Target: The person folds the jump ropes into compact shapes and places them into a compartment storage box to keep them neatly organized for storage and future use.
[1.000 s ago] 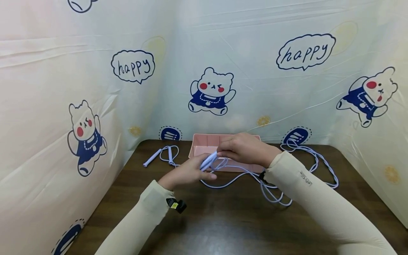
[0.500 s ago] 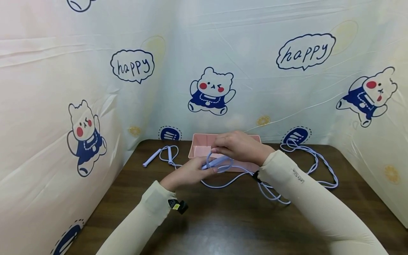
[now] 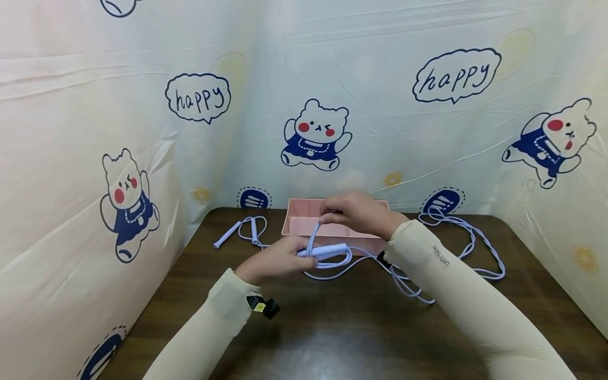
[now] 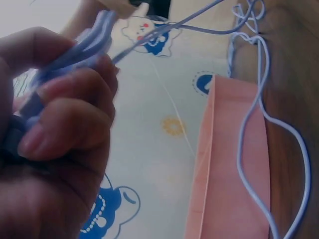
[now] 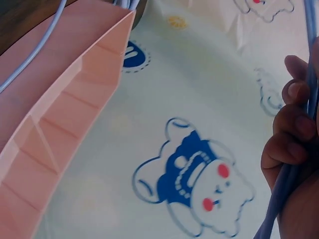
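Observation:
My left hand (image 3: 280,259) grips a pale purple skipping rope handle (image 3: 334,250) and folded cord in front of the pink box (image 3: 372,246). Out of the fist, the handle points right, with a loop of cord hanging under it. In the left wrist view, curled fingers (image 4: 75,117) wrap around the bundled cord (image 4: 94,42). Higher and to the right, my right hand (image 3: 363,214) overlaps the box opening and holds cord that rises from the left hand. The right wrist view shows its fingers (image 5: 291,132) curled around the cord (image 5: 284,199).
Two more pale purple handles, one upright-looking handle (image 3: 254,231) and one slanted handle (image 3: 228,235), lie at the table's back left. Loose cord (image 3: 494,258) loops across the right side. A printed curtain (image 3: 380,132) encloses the dark wooden table (image 3: 304,332).
The handle in my left hand has come into view and swung nearly level, pointing right. My right hand has shifted slightly left, drawing cord up over the handle.

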Available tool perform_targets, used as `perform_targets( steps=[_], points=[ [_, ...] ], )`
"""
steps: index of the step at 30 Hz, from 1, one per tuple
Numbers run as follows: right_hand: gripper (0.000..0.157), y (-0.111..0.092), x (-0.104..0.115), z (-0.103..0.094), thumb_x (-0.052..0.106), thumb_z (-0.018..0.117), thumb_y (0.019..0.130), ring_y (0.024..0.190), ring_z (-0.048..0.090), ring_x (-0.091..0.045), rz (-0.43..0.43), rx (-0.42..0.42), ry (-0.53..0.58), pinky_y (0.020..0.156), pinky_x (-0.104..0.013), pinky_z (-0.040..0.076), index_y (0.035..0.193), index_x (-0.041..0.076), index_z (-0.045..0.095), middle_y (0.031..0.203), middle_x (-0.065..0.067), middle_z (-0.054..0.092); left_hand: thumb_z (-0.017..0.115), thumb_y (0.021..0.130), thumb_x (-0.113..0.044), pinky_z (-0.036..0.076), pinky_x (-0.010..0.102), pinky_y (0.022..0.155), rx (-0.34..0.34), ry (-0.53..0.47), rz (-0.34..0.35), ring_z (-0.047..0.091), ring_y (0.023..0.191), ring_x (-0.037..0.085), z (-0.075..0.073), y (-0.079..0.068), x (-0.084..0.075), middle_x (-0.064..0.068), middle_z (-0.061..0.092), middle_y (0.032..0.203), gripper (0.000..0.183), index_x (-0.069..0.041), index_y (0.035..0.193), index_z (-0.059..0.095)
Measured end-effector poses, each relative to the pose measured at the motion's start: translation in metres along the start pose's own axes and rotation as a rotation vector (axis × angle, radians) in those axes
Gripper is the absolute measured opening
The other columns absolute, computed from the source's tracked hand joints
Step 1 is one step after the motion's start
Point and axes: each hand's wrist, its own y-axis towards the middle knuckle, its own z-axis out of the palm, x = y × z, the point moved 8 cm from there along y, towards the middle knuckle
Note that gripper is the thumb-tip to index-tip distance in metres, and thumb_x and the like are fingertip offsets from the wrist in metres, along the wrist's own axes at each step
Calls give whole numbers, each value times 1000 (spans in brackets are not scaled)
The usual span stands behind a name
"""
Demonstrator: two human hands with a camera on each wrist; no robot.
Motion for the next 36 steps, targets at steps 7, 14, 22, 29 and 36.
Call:
perform_targets(
  steps=[7,14,22,29,36],
  points=[
    [13,-4,-22,7,33,66,92,69,54,-10,81,-9,72,64,-28,48,87,21,68,76,13,61,62,88,-16,51,36,55,-54,-127,43,55,72,23,-14,-6,-4,10,63,91,21,-4,104,70],
    [16,-16,-37,27,27,54,101,74,55,-11,213,8,97,69,-31,50,105,23,69,81,9,59,56,84,-4,50,33,57,-339,-161,119,57,88,29,-37,-8,-8,14,61,106,27,0,108,68],
    [33,-24,-34,47,38,49,102,89,63,-8,306,18,114,86,-37,52,121,19,67,102,6,69,57,84,-2,47,28,54,-482,-155,11,56,86,28,-49,-8,0,14,62,106,35,-3,119,51],
    [25,-23,-24,64,31,51,102,73,58,-7,242,75,45,73,-28,51,109,14,69,86,10,64,58,97,-10,54,36,73,-431,-32,36,58,94,26,-47,-7,-2,10,61,115,32,-9,128,52],
    [19,-24,-11,79,30,52,102,57,45,-5,171,132,31,56,-25,41,88,18,57,65,9,45,57,99,-12,52,40,86,-432,123,53,59,99,22,-43,-5,1,9,58,120,31,-10,128,45]
  ],
)
